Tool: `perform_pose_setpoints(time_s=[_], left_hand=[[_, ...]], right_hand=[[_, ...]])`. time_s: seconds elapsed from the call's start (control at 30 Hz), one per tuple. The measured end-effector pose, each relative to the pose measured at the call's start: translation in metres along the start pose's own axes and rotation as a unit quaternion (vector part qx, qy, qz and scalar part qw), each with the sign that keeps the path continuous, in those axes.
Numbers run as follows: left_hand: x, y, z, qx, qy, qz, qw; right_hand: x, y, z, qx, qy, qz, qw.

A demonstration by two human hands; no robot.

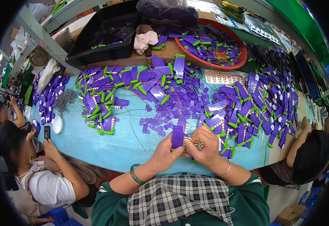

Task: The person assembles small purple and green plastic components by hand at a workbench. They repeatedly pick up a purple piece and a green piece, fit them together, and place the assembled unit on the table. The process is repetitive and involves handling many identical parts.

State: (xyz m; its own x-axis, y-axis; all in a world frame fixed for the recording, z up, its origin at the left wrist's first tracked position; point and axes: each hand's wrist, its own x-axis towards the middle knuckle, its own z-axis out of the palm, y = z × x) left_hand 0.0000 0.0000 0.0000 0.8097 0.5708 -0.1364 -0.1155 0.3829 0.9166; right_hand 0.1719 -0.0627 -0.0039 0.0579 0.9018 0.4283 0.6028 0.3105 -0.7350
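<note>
Close in front of me, my left hand [160, 156] grips a flat purple plastic piece [177, 137] from its left side, thumb across the lower part. A red-and-white striped sticker [187, 139] shows at the right edge of this piece. The fingers of my right hand [206, 146] are closed in a pinch at that sticker, touching the piece. A thin red wire runs up from the piece's top. Just beyond lie loose small purple tabs [179, 109]. Right of my hands is a heap of purple parts with green ends [243, 109], many with striped stickers.
More purple-and-green parts [100, 101] lie at left. Behind stand a red basin [243, 56] and a black bin [93, 58], both holding parts. A sticker sheet [224, 77] lies before the basin. People sit at left and right; one holds a phone [47, 132] near a white lid [58, 124].
</note>
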Motion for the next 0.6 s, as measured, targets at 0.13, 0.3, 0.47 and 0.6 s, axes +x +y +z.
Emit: perform_pose_setpoints(time_s=[0.13,0.3,0.47,0.6], left_hand=[[0.000,0.003,0.001,-0.031,-0.024,0.038,0.998],[0.006,0.003,0.002,-0.267,-0.075,-0.109,0.955],[0.015,-0.023,-0.007,-0.379,-0.239,-0.195,0.872],[0.013,0.001,-0.004,-0.358,-0.256,-0.187,0.878]], right_hand=[[0.016,-0.009,-0.001,0.017,0.015,0.028,0.999],[0.020,-0.015,0.007,0.182,-0.064,0.132,0.972],[0.022,-0.016,-0.002,0.263,-0.109,0.134,0.949],[0.020,-0.021,-0.012,0.412,-0.117,0.217,0.877]])
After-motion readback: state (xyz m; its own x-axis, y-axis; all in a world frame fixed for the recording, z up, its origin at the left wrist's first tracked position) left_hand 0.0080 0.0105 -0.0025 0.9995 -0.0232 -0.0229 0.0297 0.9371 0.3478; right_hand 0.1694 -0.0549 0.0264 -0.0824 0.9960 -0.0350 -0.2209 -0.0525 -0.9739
